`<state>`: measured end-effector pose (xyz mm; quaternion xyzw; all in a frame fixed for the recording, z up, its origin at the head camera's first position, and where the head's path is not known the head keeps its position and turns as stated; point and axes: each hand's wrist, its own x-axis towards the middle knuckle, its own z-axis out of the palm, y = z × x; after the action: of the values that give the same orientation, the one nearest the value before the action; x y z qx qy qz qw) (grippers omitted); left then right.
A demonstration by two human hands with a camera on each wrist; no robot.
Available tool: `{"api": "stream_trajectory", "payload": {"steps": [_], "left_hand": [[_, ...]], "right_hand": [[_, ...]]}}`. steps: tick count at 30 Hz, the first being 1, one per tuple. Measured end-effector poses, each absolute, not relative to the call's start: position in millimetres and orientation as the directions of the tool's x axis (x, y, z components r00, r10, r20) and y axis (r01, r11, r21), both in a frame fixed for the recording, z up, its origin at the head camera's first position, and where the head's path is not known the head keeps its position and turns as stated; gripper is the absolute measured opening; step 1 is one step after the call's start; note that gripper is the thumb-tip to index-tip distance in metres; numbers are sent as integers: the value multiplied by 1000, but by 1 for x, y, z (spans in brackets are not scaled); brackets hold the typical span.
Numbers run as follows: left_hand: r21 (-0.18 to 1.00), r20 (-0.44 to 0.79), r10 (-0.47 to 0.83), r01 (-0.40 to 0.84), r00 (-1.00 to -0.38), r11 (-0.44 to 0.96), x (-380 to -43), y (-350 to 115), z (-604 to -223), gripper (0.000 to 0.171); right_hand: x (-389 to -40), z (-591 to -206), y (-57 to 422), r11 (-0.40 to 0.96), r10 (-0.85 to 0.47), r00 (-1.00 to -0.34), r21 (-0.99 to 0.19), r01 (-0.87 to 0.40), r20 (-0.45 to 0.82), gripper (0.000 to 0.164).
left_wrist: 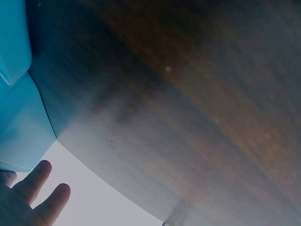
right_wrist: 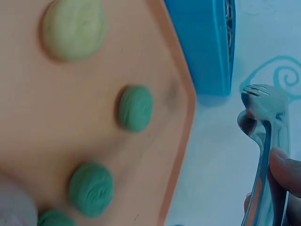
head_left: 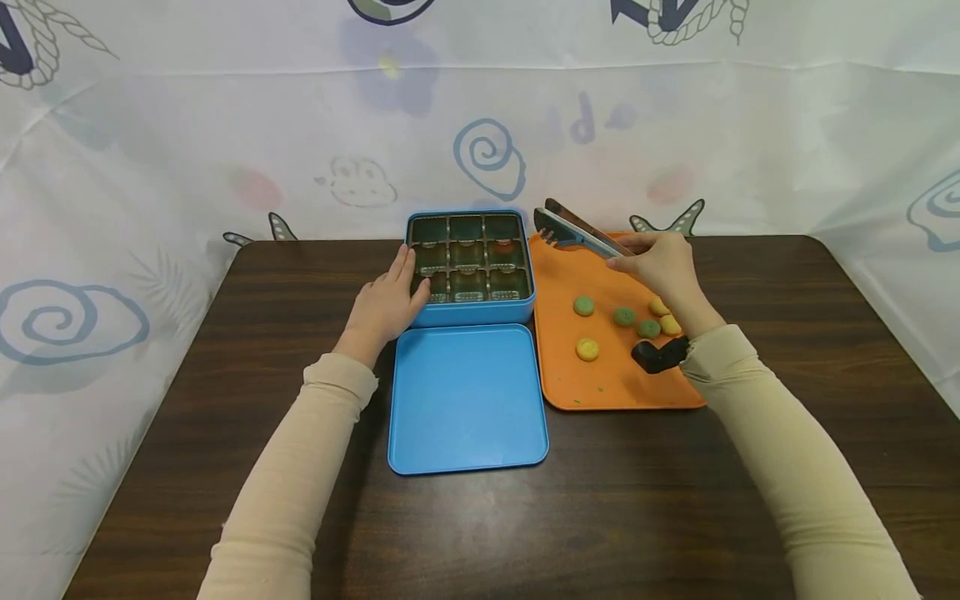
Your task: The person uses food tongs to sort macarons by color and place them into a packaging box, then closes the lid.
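Note:
In the head view, my left hand [head_left: 384, 310] rests its fairly straight fingers on the left side of a blue box [head_left: 472, 313]. A clear insert [head_left: 467, 253] with several square compartments fills the box, and a reddish patch shows in one on the right. My right hand [head_left: 660, 265] grips metal serving tongs [head_left: 588, 236] above the far part of an orange tray [head_left: 562, 379]. The tong ends, one fork-like [right_wrist: 263, 99], lie close together; whether anything sits between them I cannot tell. Small round green cakes [head_left: 583, 306] and yellow cakes [head_left: 587, 349] lie on the tray.
A flat blue lid [head_left: 468, 400] lies in front of the box, with the tray beside both on the right. Everything stands on a dark wooden table [head_left: 600, 500]. Behind hangs a printed white cloth [head_left: 315, 108]. A black wrist mount [head_left: 660, 357] overhangs the tray.

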<state>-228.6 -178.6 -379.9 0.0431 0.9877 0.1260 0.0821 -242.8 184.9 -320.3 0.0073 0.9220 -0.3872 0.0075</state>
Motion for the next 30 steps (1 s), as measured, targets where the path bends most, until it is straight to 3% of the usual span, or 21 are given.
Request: {"api": "stream_trajectory", "payload": {"steps": [30], "left_hand": [[244, -158, 104, 64, -982, 968, -229, -178, -380, 68]], "right_hand": [[-247, -333, 134, 707, -54, -996, -707, 7, -65, 42]]}}
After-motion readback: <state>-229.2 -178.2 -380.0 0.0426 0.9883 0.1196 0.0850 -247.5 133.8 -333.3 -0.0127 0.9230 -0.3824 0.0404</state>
